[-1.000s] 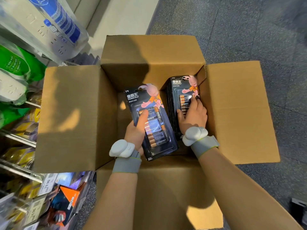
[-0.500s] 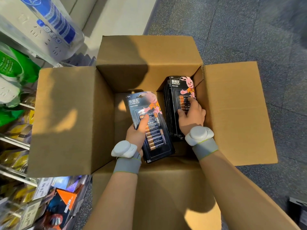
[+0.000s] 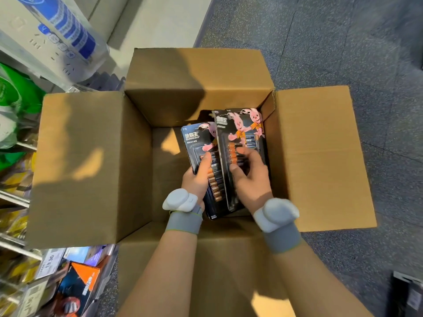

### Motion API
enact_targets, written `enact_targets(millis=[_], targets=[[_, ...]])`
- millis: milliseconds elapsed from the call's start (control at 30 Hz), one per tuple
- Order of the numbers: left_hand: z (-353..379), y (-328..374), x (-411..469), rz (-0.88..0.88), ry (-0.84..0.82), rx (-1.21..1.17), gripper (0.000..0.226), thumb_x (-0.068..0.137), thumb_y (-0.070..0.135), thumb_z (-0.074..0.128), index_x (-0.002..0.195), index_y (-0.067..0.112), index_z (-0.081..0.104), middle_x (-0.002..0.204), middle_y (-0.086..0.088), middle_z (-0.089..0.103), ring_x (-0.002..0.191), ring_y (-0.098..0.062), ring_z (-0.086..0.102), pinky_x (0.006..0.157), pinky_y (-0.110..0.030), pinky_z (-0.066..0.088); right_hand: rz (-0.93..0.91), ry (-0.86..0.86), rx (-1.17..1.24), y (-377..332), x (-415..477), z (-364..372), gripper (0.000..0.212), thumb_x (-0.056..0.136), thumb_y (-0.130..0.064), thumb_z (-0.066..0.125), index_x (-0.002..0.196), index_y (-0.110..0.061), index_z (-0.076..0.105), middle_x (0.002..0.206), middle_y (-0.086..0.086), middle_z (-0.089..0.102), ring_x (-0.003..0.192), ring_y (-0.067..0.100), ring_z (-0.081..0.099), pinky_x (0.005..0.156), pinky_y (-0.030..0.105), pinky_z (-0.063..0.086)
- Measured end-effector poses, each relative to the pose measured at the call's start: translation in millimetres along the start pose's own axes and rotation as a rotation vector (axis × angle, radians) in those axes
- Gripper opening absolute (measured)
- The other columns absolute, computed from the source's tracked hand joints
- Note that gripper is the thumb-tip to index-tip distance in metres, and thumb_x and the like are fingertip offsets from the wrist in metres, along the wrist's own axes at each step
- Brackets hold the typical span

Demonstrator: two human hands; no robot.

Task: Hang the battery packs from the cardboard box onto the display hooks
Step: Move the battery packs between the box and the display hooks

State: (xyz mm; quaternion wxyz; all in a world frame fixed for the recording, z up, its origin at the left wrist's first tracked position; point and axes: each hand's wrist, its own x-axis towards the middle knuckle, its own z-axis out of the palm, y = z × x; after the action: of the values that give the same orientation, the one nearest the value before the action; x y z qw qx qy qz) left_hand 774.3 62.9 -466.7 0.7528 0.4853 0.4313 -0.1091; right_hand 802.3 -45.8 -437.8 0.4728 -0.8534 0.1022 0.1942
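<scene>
Battery packs are on their way out of the cardboard box (image 3: pixel 87 161), and the change from half a second ago is on the right. The right hand (image 3: pixel 249 179) then lay on the top of the stack (image 3: pixel 257 121) by the right wall. Now its curled fingers pinch a second pack (image 3: pixel 230 133), which it has raised and swung left until it overlaps the first pack (image 3: pixel 194 143). The left hand (image 3: pixel 194 181) keeps that first pack clamped as before, thumb across the front and fingers behind. With one pack in each hand, both still above the open box, the picking step looks nearly done, and carrying them to the hooks would follow. No display hooks can be made out. Only blurred shelves (image 3: pixel 13 200) with price tags show at the left edge. The hang holes at the tops of the packs are hard to see, how many packs remain in the stack is hidden behind the raised one, and motion blur smears the right hand.
</scene>
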Motion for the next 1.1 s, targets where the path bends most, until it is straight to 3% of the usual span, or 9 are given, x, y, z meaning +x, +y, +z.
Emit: enact_targets(millis=[167,333,533,667,767,900,967,1033,1100], targets=[[1,3,-1,0.027,-0.068,-0.048,0.07,0.073,0.079,0.055,0.111,0.023,0.072,0.113,-0.008,0.071,0.109,-0.026,0.066,0.104,-0.044,0.045,-0.223,0.089,-0.331,-6,-23,15,0.036,0.082,-0.018,0.063,0.116,-0.009,0.059,0.123,0.015,0.057,0.11,0.036,0.049,0.094,0.042,0.039],[-7,-3,4,0.045,-0.109,-0.088,0.064,0.073,0.073,0.057,0.112,0.024,0.071,0.114,-0.01,0.071,0.108,-0.029,0.066,0.104,-0.049,0.044,-0.311,0.084,-0.355,-9,-29,15,0.046,0.076,-0.041,0.059,0.107,-0.008,0.063,0.106,0.012,0.061,0.095,0.028,0.055,0.082,0.035,0.045],[-7,3,-5,-0.006,-0.103,-0.141,0.065,0.082,0.065,0.055,0.121,0.014,0.065,0.114,-0.012,0.07,0.108,-0.03,0.066,0.106,-0.049,0.043,-0.072,0.07,-0.17,-18,-11,-6,0.048,0.081,-0.042,0.071,0.119,-0.017,0.054,0.117,0.007,0.053,0.113,0.023,0.046,0.099,0.035,0.035],[-8,6,-8,-0.013,-0.107,-0.157,0.081,0.064,0.075,0.061,0.119,0.016,0.066,0.115,-0.012,0.07,0.108,-0.031,0.066,0.107,-0.05,0.042,0.121,-0.11,0.214,-25,-7,-3,0.03,0.087,-0.034,0.067,0.107,-0.02,0.05,0.109,0.02,0.062,0.098,0.03,0.062,0.094,0.05,0.049],[-15,8,-11,-0.018,-0.074,-0.127,0.082,0.056,0.078,0.063,0.113,0.018,0.07,0.109,-0.01,0.072,0.103,-0.031,0.068,0.104,-0.049,0.045,0.132,-0.189,0.23,-25,-8,4,0.015,0.091,-0.032,0.062,0.093,-0.029,0.047,0.103,0.024,0.062,0.089,0.028,0.061,0.092,0.051,0.049],[-30,12,-24,-0.023,-0.003,-0.146,0.065,0.073,0.071,0.063,0.11,0.018,0.071,0.102,-0.009,0.074,0.098,-0.028,0.07,0.102,-0.046,0.047,0.134,-0.225,0.311,-29,-18,17,0.02,0.089,-0.03,0.066,0.096,-0.027,0.047,0.09,0.006,0.065,0.078,0.015,0.062,0.071,0.024,0.054],[-34,13,-26,-0.016,-0.009,-0.142,0.083,0.059,0.08,0.067,0.114,0.018,0.068,0.106,-0.01,0.073,0.104,-0.032,0.068,0.103,-0.047,0.045,0.091,-0.227,0.278,-30,-21,20,0.025,0.087,-0.029,0.068,0.102,-0.019,0.05,0.085,-0.004,0.062,0.073,0.007,0.06,0.062,0.009,0.047],[-43,13,-30,-0.012,0.009,-0.117,0.096,0.047,0.086,0.068,0.112,0.015,0.068,0.105,-0.012,0.072,0.108,-0.038,0.065,0.103,-0.049,0.045,0.045,-0.247,0.258,-35,-28,23,0.028,0.088,-0.027,0.067,0.107,-0.014,0.053,0.083,-0.006,0.06,0.069,-0.001,0.059,0.057,0.003,0.043],[-49,21,-44,-0.014,0.079,-0.072,0.075,0.067,0.08,0.06,0.105,0.016,0.07,0.1,-0.012,0.074,0.099,-0.034,0.069,0.099,-0.047,0.048,0.034,-0.278,0.281,-40,-33,26,0.026,0.09,-0.021,0.065,0.111,-0.01,0.054,0.081,-0.007,0.059,0.058,-0.013,0.057,0.053,0.002,0.04]])
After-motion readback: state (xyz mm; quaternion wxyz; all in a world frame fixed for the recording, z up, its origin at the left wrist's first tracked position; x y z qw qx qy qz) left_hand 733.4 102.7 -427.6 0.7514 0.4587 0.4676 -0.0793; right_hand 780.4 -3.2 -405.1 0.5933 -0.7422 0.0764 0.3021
